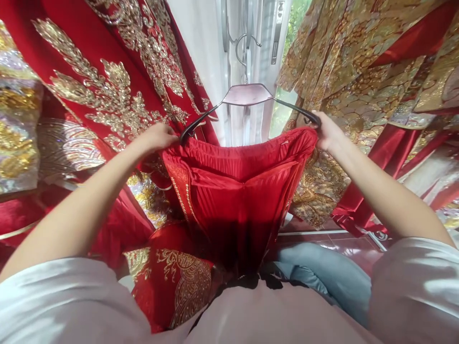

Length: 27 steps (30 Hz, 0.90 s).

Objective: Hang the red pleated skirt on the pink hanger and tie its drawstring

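A red satin skirt [236,191] with gold-embroidered panels hangs open in front of me, its waistband stretched wide. A clothes hanger [246,95] with black arms and a pink padded middle sits above the waistband, its metal hook up toward the window. My left hand [158,137] is closed on the left end of the waistband, right at the hanger's left tip. My right hand [324,130] is closed on the right end of the waistband and the hanger's right tip.
Red garments [107,86] with heavy gold embroidery hang close on the left. Gold and red embroidered garments [366,81] hang on the right. A bright window [247,43] is straight ahead. Dark red floor tiles [344,246] show below.
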Motion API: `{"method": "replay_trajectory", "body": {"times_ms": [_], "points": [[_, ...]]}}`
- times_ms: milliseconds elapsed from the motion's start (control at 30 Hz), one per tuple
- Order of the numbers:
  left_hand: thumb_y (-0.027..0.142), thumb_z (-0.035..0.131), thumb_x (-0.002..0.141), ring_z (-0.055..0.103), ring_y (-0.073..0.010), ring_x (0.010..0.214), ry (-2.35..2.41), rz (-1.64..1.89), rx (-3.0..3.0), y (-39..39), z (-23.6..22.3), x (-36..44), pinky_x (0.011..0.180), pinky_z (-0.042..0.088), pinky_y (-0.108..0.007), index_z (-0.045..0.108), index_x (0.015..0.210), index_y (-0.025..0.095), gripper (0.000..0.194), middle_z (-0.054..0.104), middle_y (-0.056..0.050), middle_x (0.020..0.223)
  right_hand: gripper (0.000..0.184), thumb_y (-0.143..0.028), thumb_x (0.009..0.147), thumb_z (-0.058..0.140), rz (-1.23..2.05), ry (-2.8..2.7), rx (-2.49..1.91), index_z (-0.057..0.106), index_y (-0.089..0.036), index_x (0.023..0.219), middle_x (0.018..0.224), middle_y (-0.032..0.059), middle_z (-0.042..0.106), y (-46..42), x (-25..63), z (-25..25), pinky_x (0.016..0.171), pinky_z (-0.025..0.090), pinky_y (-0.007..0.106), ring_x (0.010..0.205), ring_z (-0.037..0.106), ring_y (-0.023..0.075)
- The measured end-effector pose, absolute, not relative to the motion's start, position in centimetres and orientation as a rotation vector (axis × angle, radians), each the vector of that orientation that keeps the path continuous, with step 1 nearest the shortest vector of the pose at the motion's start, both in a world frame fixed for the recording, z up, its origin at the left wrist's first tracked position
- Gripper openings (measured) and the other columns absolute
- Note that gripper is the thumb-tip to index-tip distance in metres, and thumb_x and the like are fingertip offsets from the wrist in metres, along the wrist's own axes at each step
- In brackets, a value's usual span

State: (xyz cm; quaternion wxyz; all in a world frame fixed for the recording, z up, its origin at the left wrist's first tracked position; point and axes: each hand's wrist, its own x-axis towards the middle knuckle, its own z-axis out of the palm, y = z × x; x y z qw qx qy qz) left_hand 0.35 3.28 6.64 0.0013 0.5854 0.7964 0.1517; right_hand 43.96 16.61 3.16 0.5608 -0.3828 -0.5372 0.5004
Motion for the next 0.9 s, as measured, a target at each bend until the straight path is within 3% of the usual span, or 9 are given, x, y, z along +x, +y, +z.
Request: {"method": "replay_trajectory", "body": {"times_ms": [133,200,267,333,433,567,667,767,900], "points": [[0.026,0.053,0.078,0.055,-0.0183,0.079,2.741,0.514,1.965,2.7,11.4,2.8,0.081,0.047,-0.031,0.063,0.093,0.012,0.023,0.064,-0.007,0.085,0.031,-0.040,0.081,0.057,1.269,-1.144,-0.912,0.041,-0.021,0.063,0.046,-0.0067,0.034,15.7,43.4,3.5,0.042,0.035,0.021,0.040,0.031,0.0066],[0.021,0.044,0.081,0.055,-0.0209,0.099,2.804,0.757,2.096,1.6,13.4,4.5,0.093,0.044,-0.035,0.060,0.107,0.013,0.032,0.063,-0.009,0.109,0.029,-0.039,0.082,0.056,1.292,-1.126,-0.895,0.043,-0.021,0.063,0.048,-0.0057,0.040,15.0,43.3,3.6,0.044,0.039,0.022,0.041,0.035,0.0073],[0.019,0.038,0.083,0.051,-0.0229,0.111,2.862,1.044,2.175,0.4,14.7,6.5,0.097,0.042,-0.038,0.055,0.117,0.018,0.038,0.059,-0.009,0.120,0.028,-0.039,0.084,0.054,1.294,-1.120,-0.892,0.045,-0.021,0.064,0.050,-0.0047,0.045,14.4,43.1,3.6,0.046,0.041,0.022,0.043,0.039,0.0079],[0.021,0.036,0.085,0.053,-0.0277,0.112,2.932,1.138,2.179,-0.5,14.8,8.5,0.093,0.045,-0.043,0.050,0.122,0.019,0.040,0.058,-0.012,0.120,0.030,-0.041,0.084,0.055,1.286,-1.134,-0.907,0.045,-0.021,0.064,0.051,-0.0044,0.047,14.0,42.9,3.5,0.045,0.042,0.022,0.044,0.042,0.0083],[0.020,0.037,0.085,0.060,-0.0344,0.101,2.910,0.833,2.284,-1.1,12.4,11.4,0.081,0.049,-0.047,0.044,0.127,0.011,0.043,0.062,-0.019,0.110,0.035,-0.045,0.081,0.058,1.277,-1.159,-0.903,0.042,-0.021,0.062,0.049,-0.0054,0.044,13.7,42.8,3.1,0.044,0.042,0.022,0.042,0.041,0.0079],[0.011,0.036,0.087,0.066,-0.0310,0.090,2.659,0.292,2.470,-0.7,7.0,14.3,0.073,0.049,-0.038,0.041,0.132,0.004,0.045,0.066,-0.021,0.094,0.036,-0.047,0.080,0.061,1.277,-1.132,-0.876,0.044,-0.021,0.062,0.047,-0.0064,0.041,14.1,42.9,2.8,0.045,0.043,0.022,0.040,0.039,0.0073],[0.007,0.038,0.085,0.066,-0.0310,0.092,2.433,-0.001,2.544,0.0,5.3,16.0,0.073,0.048,-0.036,0.054,0.119,0.005,0.038,0.067,-0.020,0.094,0.034,-0.046,0.079,0.062,1.301,-1.119,-0.881,0.046,-0.021,0.063,0.046,-0.0067,0.040,14.1,43.0,2.9,0.045,0.043,0.022,0.039,0.039,0.0075],[0.021,0.038,0.089,0.063,-0.0311,0.098,2.333,0.207,2.657,1.1,7.5,17.7,0.077,0.047,-0.039,0.062,0.110,0.011,0.033,0.066,-0.018,0.101,0.032,-0.044,0.080,0.062,1.335,-1.083,-0.898,0.047,-0.020,0.065,0.046,-0.0063,0.044,13.5,42.7,3.3,0.045,0.044,0.021,0.040,0.041,0.0077],[0.039,0.033,0.090,0.056,-0.0324,0.109,2.045,0.781,2.864,4.4,12.1,19.4,0.086,0.044,-0.045,0.062,0.118,0.022,0.044,0.064,-0.013,0.111,0.028,-0.038,0.085,0.058,1.371,-1.088,-0.889,0.049,-0.019,0.068,0.050,-0.0058,0.050,13.0,42.2,3.7,0.044,0.042,0.018,0.042,0.044,0.0066]]}}
